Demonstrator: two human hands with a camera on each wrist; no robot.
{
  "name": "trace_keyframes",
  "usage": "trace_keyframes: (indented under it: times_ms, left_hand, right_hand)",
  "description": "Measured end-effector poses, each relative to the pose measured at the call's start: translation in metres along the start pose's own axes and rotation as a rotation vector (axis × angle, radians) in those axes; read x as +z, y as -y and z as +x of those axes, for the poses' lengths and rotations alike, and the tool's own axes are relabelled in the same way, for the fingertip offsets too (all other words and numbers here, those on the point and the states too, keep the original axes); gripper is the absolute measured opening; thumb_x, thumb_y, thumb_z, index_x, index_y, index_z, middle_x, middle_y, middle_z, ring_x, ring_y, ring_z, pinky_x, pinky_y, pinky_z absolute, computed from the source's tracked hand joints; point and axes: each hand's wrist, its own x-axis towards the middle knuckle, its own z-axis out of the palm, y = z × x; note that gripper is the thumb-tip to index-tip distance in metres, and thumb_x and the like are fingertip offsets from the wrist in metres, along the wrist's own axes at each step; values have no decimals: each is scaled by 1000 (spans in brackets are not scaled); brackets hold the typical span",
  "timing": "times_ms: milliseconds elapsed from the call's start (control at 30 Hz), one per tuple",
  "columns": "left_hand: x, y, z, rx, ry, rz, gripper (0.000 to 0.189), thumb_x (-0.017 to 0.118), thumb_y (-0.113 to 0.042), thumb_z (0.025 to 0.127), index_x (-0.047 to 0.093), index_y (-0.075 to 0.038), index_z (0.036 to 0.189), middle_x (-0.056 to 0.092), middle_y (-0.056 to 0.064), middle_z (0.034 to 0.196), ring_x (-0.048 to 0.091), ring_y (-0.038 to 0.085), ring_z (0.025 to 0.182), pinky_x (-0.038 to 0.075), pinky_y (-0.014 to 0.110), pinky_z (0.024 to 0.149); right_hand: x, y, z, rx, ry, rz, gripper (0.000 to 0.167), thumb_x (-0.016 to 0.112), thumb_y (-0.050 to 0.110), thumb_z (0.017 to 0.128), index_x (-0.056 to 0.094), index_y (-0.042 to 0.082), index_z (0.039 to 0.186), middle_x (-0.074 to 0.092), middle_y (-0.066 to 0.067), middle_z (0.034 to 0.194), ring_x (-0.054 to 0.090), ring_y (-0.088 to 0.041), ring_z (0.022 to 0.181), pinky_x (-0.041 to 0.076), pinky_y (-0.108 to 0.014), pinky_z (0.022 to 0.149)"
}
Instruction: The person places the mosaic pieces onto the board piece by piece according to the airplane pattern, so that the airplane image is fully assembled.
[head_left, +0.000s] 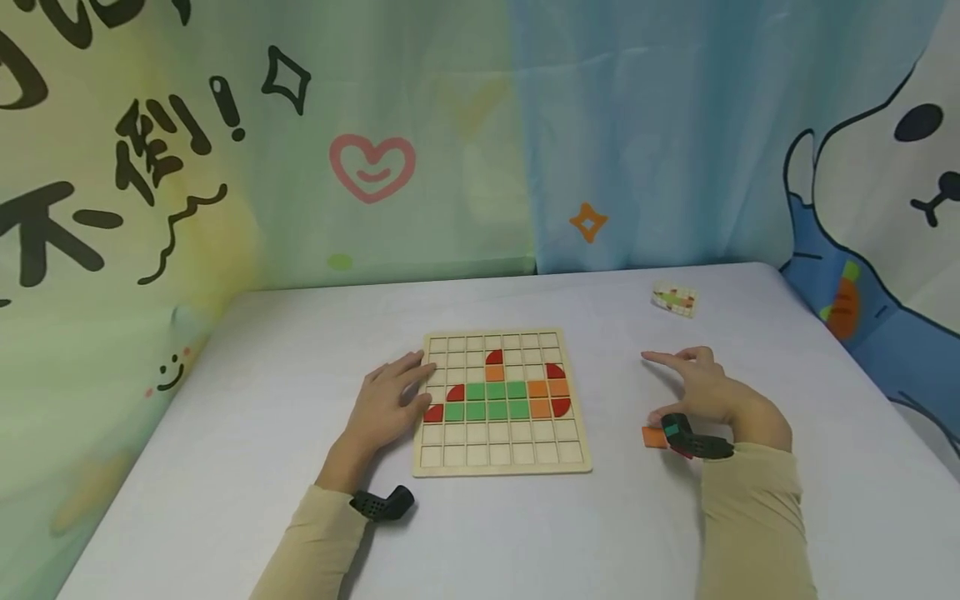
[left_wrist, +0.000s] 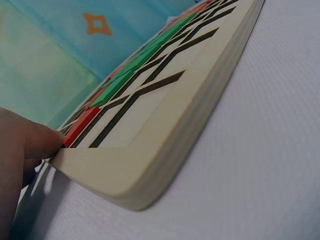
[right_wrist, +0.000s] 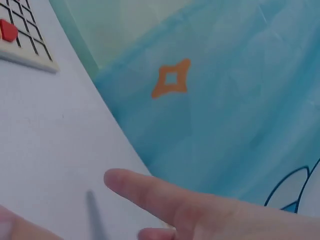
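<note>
A wooden grid board (head_left: 501,465) lies flat on the table with green, orange and red tiles in its squares. My left hand (head_left: 390,398) rests at its left edge, fingertips on the frame; in the left wrist view the thumb (left_wrist: 42,142) touches the edge beside a red tile (left_wrist: 82,125). To the right of the board, my right hand (head_left: 701,390) hovers over the table with the index finger stretched toward the board and other fingers bent. Nothing shows between its fingers. Just below it lies an orange tile (head_left: 654,437), partly hidden by the wrist camera, with a bit of red beside it.
A small patterned card (head_left: 675,298) lies at the back right of the white table (head_left: 300,350). Behind the table hangs a printed curtain (head_left: 450,167). Dark cameras (head_left: 384,503) are strapped to both wrists.
</note>
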Motion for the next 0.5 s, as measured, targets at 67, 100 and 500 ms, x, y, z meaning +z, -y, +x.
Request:
trace_keyframes:
  times_ms: [67, 100, 500]
  left_hand:
    - [0, 1, 0, 0, -5, -6, 48, 54, -38, 90, 55, -19, 134, 44, 5, 148, 37, 26, 139, 26, 52, 114]
    - [0, 1, -1, -2, -6, -12, 48, 54, -38, 90, 55, -19, 134, 44, 5, 148, 37, 26, 139, 26, 52, 114]
    - [1, 2, 0, -3, 4, -14, 48, 53, -39, 91, 55, -20, 135, 43, 4, 149, 36, 25, 140, 24, 51, 114]
  right_hand:
    - [1, -3, 0, 0, 3, 8, 105, 82, 47, 65, 29, 9, 147, 16, -35, 133, 28, -53, 115, 37, -66, 85]
    - [2, -4, 1, 0, 3, 13, 105, 83, 46, 65, 29, 8, 147, 16, -35, 133, 28, -52, 115, 37, -66, 85]
    - [6, 1, 2, 31, 113, -49, 95, 80, 31, 74, 26, 9, 149, 18, -31, 134, 32, -47, 116, 41, -58, 88]
